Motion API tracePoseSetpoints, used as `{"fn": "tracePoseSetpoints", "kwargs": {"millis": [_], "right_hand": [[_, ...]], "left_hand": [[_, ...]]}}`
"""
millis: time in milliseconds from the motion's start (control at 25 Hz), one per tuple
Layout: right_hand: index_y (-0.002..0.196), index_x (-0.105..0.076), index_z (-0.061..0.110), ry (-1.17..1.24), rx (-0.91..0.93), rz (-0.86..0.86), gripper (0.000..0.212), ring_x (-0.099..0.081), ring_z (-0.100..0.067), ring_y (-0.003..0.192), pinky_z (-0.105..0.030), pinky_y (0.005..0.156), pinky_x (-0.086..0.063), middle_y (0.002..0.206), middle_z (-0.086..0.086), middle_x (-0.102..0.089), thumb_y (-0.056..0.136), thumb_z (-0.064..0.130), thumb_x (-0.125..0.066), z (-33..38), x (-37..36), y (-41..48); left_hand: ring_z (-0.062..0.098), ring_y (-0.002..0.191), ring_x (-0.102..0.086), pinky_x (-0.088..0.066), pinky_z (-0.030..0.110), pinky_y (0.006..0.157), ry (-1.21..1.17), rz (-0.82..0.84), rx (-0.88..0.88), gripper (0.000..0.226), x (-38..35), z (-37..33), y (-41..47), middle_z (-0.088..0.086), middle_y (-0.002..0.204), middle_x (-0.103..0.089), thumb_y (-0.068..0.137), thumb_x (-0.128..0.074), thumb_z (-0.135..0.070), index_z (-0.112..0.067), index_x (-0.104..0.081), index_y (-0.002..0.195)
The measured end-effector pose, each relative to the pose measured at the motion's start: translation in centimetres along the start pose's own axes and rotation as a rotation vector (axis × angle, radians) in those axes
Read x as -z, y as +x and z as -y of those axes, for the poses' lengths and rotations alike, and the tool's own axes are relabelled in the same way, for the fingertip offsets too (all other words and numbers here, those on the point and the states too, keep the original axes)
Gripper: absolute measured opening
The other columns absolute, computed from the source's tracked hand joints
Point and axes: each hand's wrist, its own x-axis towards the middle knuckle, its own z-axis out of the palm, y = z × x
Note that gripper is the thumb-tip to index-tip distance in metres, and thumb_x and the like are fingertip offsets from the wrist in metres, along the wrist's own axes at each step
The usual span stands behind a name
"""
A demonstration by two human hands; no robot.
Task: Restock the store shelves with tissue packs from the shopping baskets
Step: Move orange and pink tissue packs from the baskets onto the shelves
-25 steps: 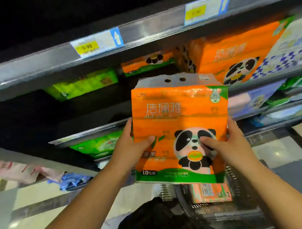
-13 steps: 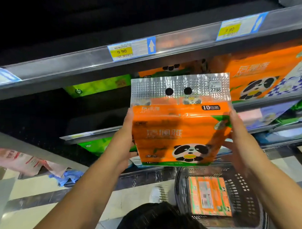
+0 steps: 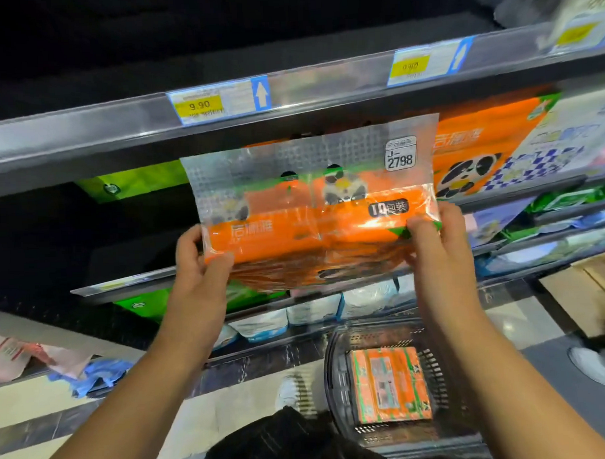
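The pack (image 3: pixel 308 236) is held up in the air between the two hands, straight ahead of the person and just in front of the shelf (image 3: pixel 124 285) opening. It is not yet on the ledge. Its long axis runs left to right, parallel to the shelf edge, and its clear flap with the two punched holes stands upward. The left hand (image 3: pixel 199 260) grips the left short end and the right hand (image 3: pixel 435 245) grips the right short end. On each, the thumb is on the near face and the fingers curl behind. The hands sit about level, and neither looks nearer the shelf. Beyond the pack a dark gap shows, with a green pack (image 3: pixel 131 180) to its left and orange packs (image 3: pixel 480 144) to its right. That gap is probably the target. The coming move would then be a straight push away from the body with the pack kept square to the edge. The flap's top edge lies close under the rail (image 3: pixel 85 134) above, so it may catch unless the pack goes in low. A second pack (image 3: pixel 390 384) lies flat in the basket (image 3: pixel 334 382) on the floor below the right arm.
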Motion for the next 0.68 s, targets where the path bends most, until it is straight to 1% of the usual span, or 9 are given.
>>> {"fn": "tracePoseSetpoints", "kwargs": {"millis": [80, 160, 240, 320, 400, 440, 520, 560, 680], "right_hand": [[0.108, -0.052, 0.030, 0.022, 0.065, -0.013, 0.030, -0.060, -0.014, 0.093, -0.034, 0.078, -0.051, 0.103, 0.002, -0.061, 0.080, 0.040, -0.050, 0.4, -0.2, 0.2], [0.110, -0.052, 0.024, 0.031, 0.102, -0.027, 0.031, -0.058, -0.006, 0.087, -0.025, 0.073, -0.048, 0.100, 0.005, -0.060, 0.081, 0.035, -0.050, 0.4, -0.5, 0.2], [0.106, -0.053, 0.023, 0.056, 0.135, -0.048, 0.027, -0.056, -0.001, 0.081, -0.021, 0.070, -0.046, 0.092, 0.016, -0.059, 0.080, 0.032, -0.052, 0.2, -0.7, 0.1], [0.101, -0.052, 0.026, 0.087, 0.177, -0.062, 0.025, -0.056, -0.005, 0.083, -0.027, 0.072, -0.049, 0.089, 0.020, -0.058, 0.077, 0.032, -0.054, -0.1, -0.6, 0.0], [0.097, -0.053, 0.032, 0.144, 0.215, -0.071, 0.022, -0.055, -0.017, 0.087, -0.041, 0.077, -0.049, 0.095, 0.006, -0.057, 0.075, 0.032, -0.053, -0.4, -0.4, -0.2], [0.095, -0.054, 0.036, 0.186, 0.241, -0.075, 0.021, -0.053, -0.021, 0.087, -0.044, 0.077, -0.047, 0.095, 0.001, -0.055, 0.074, 0.030, -0.053, -0.6, -0.3, -0.3], [0.091, -0.056, 0.042, 0.278, 0.296, -0.071, 0.025, -0.047, -0.025, 0.087, -0.045, 0.077, -0.041, 0.094, -0.005, -0.050, 0.074, 0.025, -0.052, -0.9, -0.2, -0.2], [0.091, -0.057, 0.044, 0.310, 0.314, -0.054, 0.027, -0.044, -0.026, 0.088, -0.045, 0.078, -0.038, 0.095, -0.008, -0.047, 0.074, 0.023, -0.052, -1.1, -0.3, 0.1], [0.093, -0.057, 0.043, 0.338, 0.326, -0.003, 0.031, -0.041, -0.028, 0.091, -0.046, 0.081, -0.035, 0.099, -0.011, -0.042, 0.073, 0.020, -0.054, -2.0, -0.9, 1.4]], "left_hand": [[0.004, 0.097, -0.062, -0.050, 0.039, 0.092, -0.009, -0.016, -0.036, 0.019, 0.1, -0.3, 0.1, -0.026, 0.092, -0.064, 0.092, -0.054, -0.049, -0.045, -0.049, 0.109], [0.000, 0.094, -0.062, -0.051, 0.045, 0.093, 0.001, -0.032, -0.061, 0.025, 0.0, -0.4, 0.2, -0.030, 0.091, -0.063, 0.079, -0.054, -0.061, -0.048, -0.047, 0.099], [-0.005, 0.089, -0.063, -0.052, 0.047, 0.091, -0.003, -0.043, -0.082, 0.021, 0.2, 0.0, -0.1, -0.033, 0.089, -0.062, 0.081, -0.058, -0.062, -0.052, -0.047, 0.094], [-0.007, 0.088, -0.062, -0.052, 0.044, 0.089, -0.024, -0.051, -0.122, 0.018, 0.2, 0.1, -0.9, -0.034, 0.089, -0.061, 0.083, -0.061, -0.058, -0.053, -0.047, 0.093], [-0.009, 0.088, -0.062, -0.053, 0.033, 0.084, -0.048, -0.059, -0.187, 0.025, 0.2, -0.1, -1.8, -0.036, 0.089, -0.061, 0.085, -0.063, -0.054, -0.045, -0.045, 0.099], [-0.010, 0.088, -0.061, -0.053, 0.025, 0.079, -0.056, -0.059, -0.228, 0.028, 0.1, -0.3, -2.1, -0.036, 0.090, -0.061, 0.085, -0.063, -0.051, -0.040, -0.043, 0.102], [-0.011, 0.087, -0.060, -0.050, 0.013, 0.072, -0.054, -0.070, -0.303, 0.028, 0.0, -0.9, -2.4, -0.038, 0.089, -0.059, 0.085, -0.061, -0.042, -0.034, -0.041, 0.103], [-0.011, 0.087, -0.060, -0.049, 0.010, 0.071, -0.057, -0.075, -0.327, 0.026, -0.1, -1.0, -2.2, -0.037, 0.088, -0.059, 0.084, -0.057, -0.037, -0.032, -0.040, 0.103], [-0.011, 0.087, -0.059, -0.048, 0.010, 0.075, -0.092, -0.059, -0.362, 0.026, -0.4, -0.6, -0.9, -0.017, 0.096, -0.057, 0.084, -0.054, -0.028, -0.029, -0.037, 0.104]]}}
